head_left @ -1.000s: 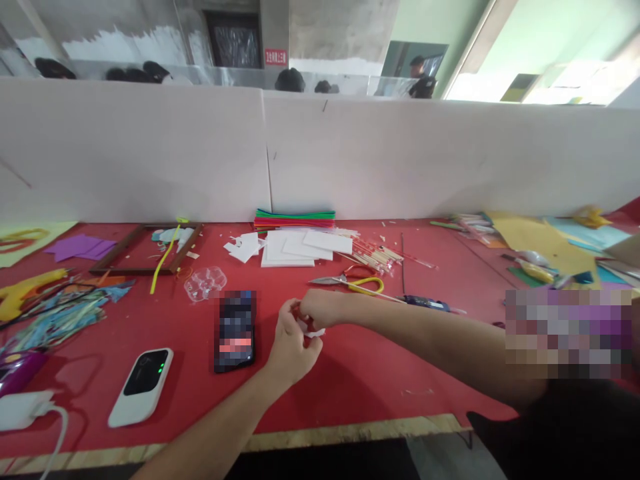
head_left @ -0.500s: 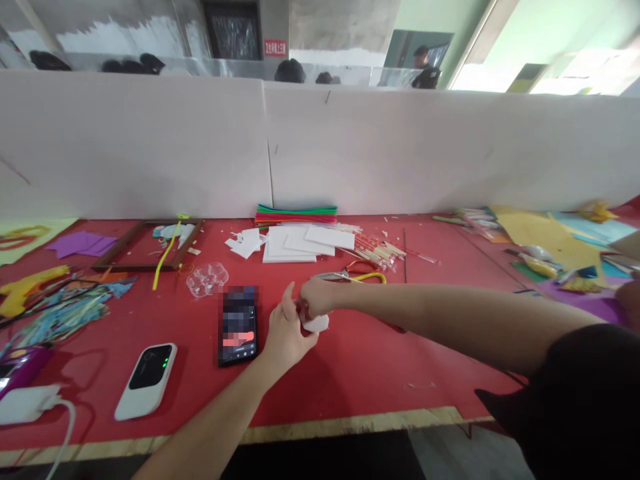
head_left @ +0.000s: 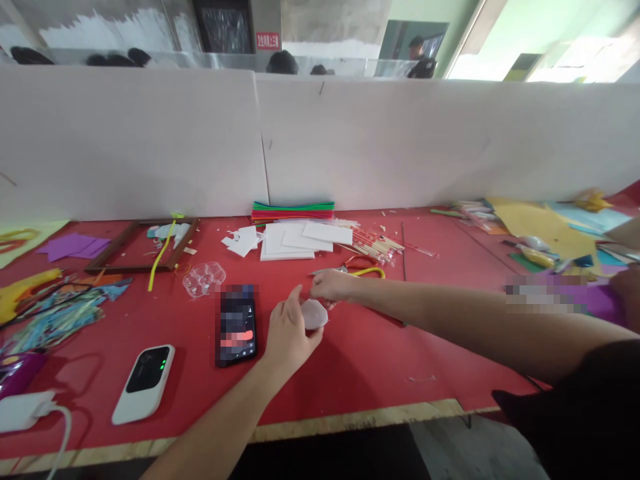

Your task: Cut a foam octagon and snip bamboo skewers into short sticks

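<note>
My left hand (head_left: 290,333) grips a small whitish round piece (head_left: 315,315) by its edge, between thumb and fingers. What the piece is made of I cannot tell. Just beyond it, my right hand (head_left: 331,287) is closed with its fingers pinched; whatever may be in them is hidden. Behind the right hand lies a hand tool with red and yellow handles (head_left: 370,272) and a grey metal end, partly covered by the hand. A black phone (head_left: 237,327) lies on the red tabletop (head_left: 360,380) to the left of my left hand.
White sheets (head_left: 287,243), pipe cleaners (head_left: 293,212) and thin sticks (head_left: 377,247) lie by the white partition (head_left: 400,147). Leftward are a clear plastic tray (head_left: 204,279), a brown frame (head_left: 120,269), a white device (head_left: 144,387) and a yellow glue gun (head_left: 25,290). Coloured sheets (head_left: 530,220) lie right.
My right hand has moved away from my left hand, slightly right and up. The round piece shows more fully in the left hand. The whole view has shifted a little.
</note>
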### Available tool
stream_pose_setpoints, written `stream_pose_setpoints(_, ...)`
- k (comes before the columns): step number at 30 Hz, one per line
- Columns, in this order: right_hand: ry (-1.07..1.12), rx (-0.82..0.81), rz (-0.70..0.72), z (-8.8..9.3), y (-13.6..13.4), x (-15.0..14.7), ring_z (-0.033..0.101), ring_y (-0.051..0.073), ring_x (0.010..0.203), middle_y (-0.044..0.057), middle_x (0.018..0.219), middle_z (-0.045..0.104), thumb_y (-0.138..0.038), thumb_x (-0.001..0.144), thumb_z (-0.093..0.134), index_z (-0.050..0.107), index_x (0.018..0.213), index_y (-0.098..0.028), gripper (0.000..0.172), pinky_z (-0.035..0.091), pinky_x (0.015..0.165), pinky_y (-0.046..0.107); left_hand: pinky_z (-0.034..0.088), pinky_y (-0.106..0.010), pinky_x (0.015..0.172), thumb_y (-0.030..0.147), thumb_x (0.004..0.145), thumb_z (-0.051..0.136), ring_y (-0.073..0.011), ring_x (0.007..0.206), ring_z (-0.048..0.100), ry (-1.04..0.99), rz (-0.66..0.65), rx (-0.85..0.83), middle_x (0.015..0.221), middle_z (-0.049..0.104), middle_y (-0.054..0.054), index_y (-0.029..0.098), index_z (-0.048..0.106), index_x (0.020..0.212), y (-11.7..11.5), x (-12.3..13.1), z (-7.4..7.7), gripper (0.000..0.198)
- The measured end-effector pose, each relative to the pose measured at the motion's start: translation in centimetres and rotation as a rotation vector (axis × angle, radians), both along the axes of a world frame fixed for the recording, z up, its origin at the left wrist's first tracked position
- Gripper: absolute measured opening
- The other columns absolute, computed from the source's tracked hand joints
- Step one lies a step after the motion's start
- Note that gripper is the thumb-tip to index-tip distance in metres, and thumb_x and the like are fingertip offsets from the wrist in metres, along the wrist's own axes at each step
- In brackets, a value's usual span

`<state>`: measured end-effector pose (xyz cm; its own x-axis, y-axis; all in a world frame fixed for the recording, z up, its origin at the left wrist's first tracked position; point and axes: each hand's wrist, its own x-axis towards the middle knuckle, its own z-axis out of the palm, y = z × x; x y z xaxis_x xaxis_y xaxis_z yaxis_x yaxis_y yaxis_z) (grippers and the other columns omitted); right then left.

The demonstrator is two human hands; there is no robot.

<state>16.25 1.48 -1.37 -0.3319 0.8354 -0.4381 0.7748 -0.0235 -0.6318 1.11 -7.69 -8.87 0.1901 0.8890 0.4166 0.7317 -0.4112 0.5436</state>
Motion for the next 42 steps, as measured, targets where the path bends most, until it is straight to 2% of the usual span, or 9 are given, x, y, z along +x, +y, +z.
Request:
stream_pose_setpoints(3,0.082,-0.018,-0.067,1.0,0.1,1.8,0.063,0.015,0.063,0.003,0.075,0.066,-0.045,0.089,0.065,0.064,0.086,-0.015,0.03,0.051,0.054,0.027,0.054,-0.044,0.089,0.028,0.081,0.071,-0.03,0.108,0.066,-0.222,-0.009,0.003,0.126,0.059,-0.02,0.016,0.013,0.149,0.3,-0.1,0.0,0.09)
stream_pose_setpoints(6,0.225,-0.005,-0.141,0.1,-0.9,2.6,0.064,0.015,0.061,0.004,0.08,0.068,-0.059,0.093,0.051,0.061,0.097,-0.018,0.042,0.05,0.051,0.026,0.056,-0.039,0.083,0.029,0.082,0.07,-0.0247,0.1,0.068,-0.377,-0.008,-0.043,0.133,0.055,-0.02,0.019,0.009,0.149,0.6,-0.4,0.4,0.091)
stream_pose_setpoints(13,0.437,0.128,-0.225,-5.2,-5.1,1.3,0.056,0.013,0.06,-0.003,0.074,0.06,-0.062,0.078,0.068,0.052,0.108,-0.02,0.053,0.043,0.053,0.024,0.055,-0.043,0.094,0.016,0.084,0.066,-0.0287,0.118,0.062,-0.348,-0.04,0.019,0.136,0.051,-0.02,0.02,0.02,0.148,0.8,-0.8,0.7,0.079)
stream_pose_setpoints(19,0.481,0.225,-0.2,-5.6,-6.0,1.6,0.054,0.015,0.068,0.0,0.075,0.06,-0.052,0.088,0.062,0.061,0.091,-0.019,0.033,0.043,0.062,0.027,0.05,-0.045,0.104,0.006,0.082,0.062,-0.0294,0.13,0.053,-0.248,-0.096,-0.005,0.139,0.048,-0.014,0.027,0.034,0.143,0.1,-0.4,0.6,0.07)
stream_pose_setpoints(23,0.627,0.219,-0.191,-5.2,-5.9,2.1,0.061,0.017,0.082,0.003,0.093,0.068,-0.047,0.093,0.057,0.066,0.109,-0.02,0.033,0.049,0.076,0.029,0.052,-0.047,0.101,0.022,0.081,0.072,-0.0305,0.128,0.056,-0.516,-0.062,-0.194,0.144,0.047,-0.016,0.025,0.032,0.143,0.1,-0.2,1.0,0.073)
stream_pose_setpoints(28,0.682,0.121,-0.147,-4.7,-5.7,2.5,0.05,0.01,0.052,-0.003,0.068,0.058,-0.047,0.093,0.056,0.065,0.125,-0.018,0.044,0.044,0.052,0.025,0.058,-0.039,0.086,0.039,0.092,0.06,-0.0247,0.106,0.068,-0.869,-0.083,-0.557,0.122,0.066,-0.014,0.017,0.051,0.125,0.9,-0.4,2.3,0.041)
stream_pose_setpoints(31,0.772,0.132,-0.296,-4.7,-5.5,2.5,0.054,0.011,0.05,-0.003,0.064,0.059,-0.049,0.085,0.066,0.069,0.117,-0.016,0.047,0.048,0.051,0.027,0.057,-0.031,0.074,0.041,0.089,0.066,-0.0239,0.102,0.067,-1.002,-0.026,-0.595,0.121,0.068,-0.013,0.018,0.058,0.119,1.2,-0.4,2.8,0.039)
stream_pose_setpoints(35,0.806,0.218,-0.485,-4.8,-4.6,2.6,0.062,0.013,0.054,0.001,0.066,0.067,-0.053,0.079,0.07,0.072,0.1,-0.016,0.043,0.055,0.056,0.03,0.054,-0.026,0.071,0.035,0.08,0.077,-0.0188,0.093,0.067,-1.29,0.117,-0.606,0.112,0.072,-0.009,0.019,0.063,0.114,1.6,-0.3,2.8,0.04)
stream_pose_setpoints(42,0.606,0.294,-0.33,-3.3,3.9,0.1,0.065,0.015,0.052,0.002,0.063,0.069,-0.042,0.076,0.074,0.062,0.078,-0.018,0.027,0.056,0.055,0.029,0.055,-0.028,0.077,0.026,0.069,0.083,-0.0128,0.082,0.065,-1.637,0.234,-0.634,0.096,0.073,-0.004,0.017,0.071,0.092,2.2,-0.5,3.3,0.027)
